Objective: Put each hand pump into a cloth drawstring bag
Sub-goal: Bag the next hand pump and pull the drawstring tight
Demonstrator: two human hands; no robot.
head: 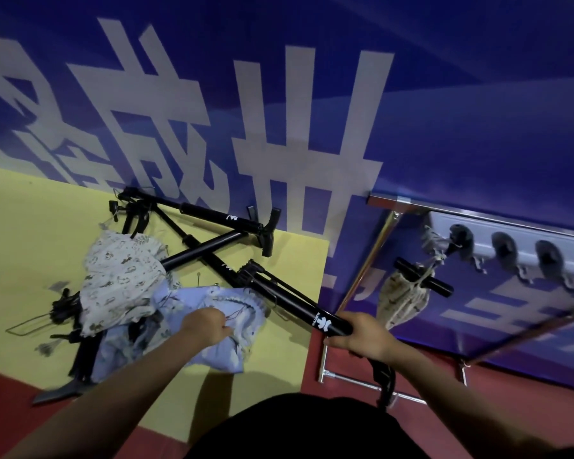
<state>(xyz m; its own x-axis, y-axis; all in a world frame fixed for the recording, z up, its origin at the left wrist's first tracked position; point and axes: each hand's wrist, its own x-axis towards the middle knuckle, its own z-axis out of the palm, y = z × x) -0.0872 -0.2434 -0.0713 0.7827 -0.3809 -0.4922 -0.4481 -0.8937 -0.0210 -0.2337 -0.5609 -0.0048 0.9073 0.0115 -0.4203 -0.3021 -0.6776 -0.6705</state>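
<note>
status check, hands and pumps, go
Right hand grips a black pump. Left hand pinches the blue cloth bag. Pump not bagged yet. More pumps crossed on the yellow mat.

A yellow mat (30,226) carries crossed black hand pumps (209,215) and cloth bags (120,279).

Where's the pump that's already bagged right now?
In the head view it is on the right, past the yellow mat's edge: the bagged pump hangs from the hook rack by its drawstring, black handle sticking out, above the right hand.
</note>
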